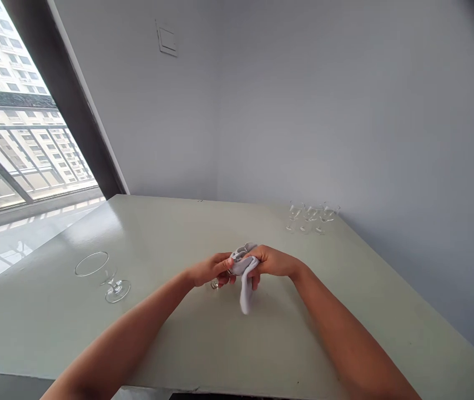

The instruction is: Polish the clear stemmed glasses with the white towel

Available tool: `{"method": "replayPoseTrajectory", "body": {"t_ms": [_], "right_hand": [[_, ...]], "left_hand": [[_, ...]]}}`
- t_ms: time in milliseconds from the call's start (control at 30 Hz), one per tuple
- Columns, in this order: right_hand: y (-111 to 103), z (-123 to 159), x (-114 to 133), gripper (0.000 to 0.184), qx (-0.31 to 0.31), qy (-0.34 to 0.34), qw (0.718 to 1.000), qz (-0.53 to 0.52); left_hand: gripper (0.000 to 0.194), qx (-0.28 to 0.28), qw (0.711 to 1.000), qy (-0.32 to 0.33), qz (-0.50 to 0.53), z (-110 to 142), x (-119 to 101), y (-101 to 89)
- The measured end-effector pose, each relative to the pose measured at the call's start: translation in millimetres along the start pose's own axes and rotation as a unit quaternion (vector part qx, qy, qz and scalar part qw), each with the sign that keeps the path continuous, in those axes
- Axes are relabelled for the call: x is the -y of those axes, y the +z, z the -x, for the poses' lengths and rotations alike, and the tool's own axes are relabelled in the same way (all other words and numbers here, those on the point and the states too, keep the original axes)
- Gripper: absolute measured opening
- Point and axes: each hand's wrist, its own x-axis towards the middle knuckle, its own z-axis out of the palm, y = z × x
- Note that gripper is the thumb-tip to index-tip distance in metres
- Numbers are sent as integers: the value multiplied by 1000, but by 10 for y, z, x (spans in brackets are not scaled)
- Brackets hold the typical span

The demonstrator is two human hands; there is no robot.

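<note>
Over the middle of the table, my left hand [213, 270] is closed round a small stemmed glass [214, 284], whose base shows just below the fingers. A grey-white cloth [245, 283] is bunched in my right hand [268, 261] and pressed at the glass's rim, with one end hanging down. Most of the glass's bowl is hidden behind the cloth and my fingers. To the left stands another clear stemmed glass [116, 290], apart from both hands, with its wide round rim toward the window side.
Several small stemmed glasses [319, 214] stand grouped at the table's far right, near the wall. The pale glossy table [170, 339] meets grey walls behind and to the right. A window [24, 133] with a railing outside is at the left.
</note>
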Motion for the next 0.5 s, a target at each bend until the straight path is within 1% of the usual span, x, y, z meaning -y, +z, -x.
{"method": "replayPoseTrajectory", "body": {"t_ms": [33, 67, 100, 133, 167, 200, 233, 267, 300, 333, 367, 400, 433, 467, 500], "right_hand": [[-20, 13, 10, 15, 3, 1, 1000, 5], [-31, 4, -4, 14, -14, -1, 1000, 8], [-30, -27, -39, 14, -50, -6, 999, 6], [-20, -74, -89, 16, -95, -11, 995, -5], [-1, -131, -146, 18, -142, -15, 989, -25], [23, -188, -200, 21, -183, -18, 982, -51], [49, -237, -241, 23, -211, -20, 974, -78], [74, -269, -262, 25, -222, -23, 970, -97], [93, -279, -258, 26, -218, -27, 970, -103], [104, -264, -227, 26, -203, -33, 974, -94], [105, -226, -173, 26, -180, -39, 980, -72], [96, -168, -100, 24, -148, -43, 987, -45], [77, -98, -17, 23, -108, -43, 993, -20], [52, -24, 67, 21, -65, -39, 997, -3], [22, 44, 142, 19, -24, -32, 999, 5]], "left_hand": [[55, 8, 1000, -2, 14, -5, -2, 7], [54, -27, 1000, -9, -9, -13, 8, 17], [51, -90, 994, -12, -62, -22, 29, 30], [49, -165, 977, -7, -133, -30, 57, 43], [49, -233, 950, 5, -208, -35, 87, 53], [49, -284, 919, 20, -273, -37, 114, 57], [48, -313, 894, 31, -319, -35, 133, 52], [46, -323, 882, 35, -341, -28, 142, 39], [42, -325, 882, 29, -339, -18, 140, 19], [39, -319, 895, 14, -311, -5, 128, -7], [38, -294, 921, -2, -257, 10, 109, -33], [40, -244, 952, -16, -182, 23, 88, -57], [45, -173, 980, -25, -94, 35, 68, -75], [51, -93, 995, -32, -4, 42, 52, -84], [57, -18, 997, -36, 71, 45, 43, -83]]}}
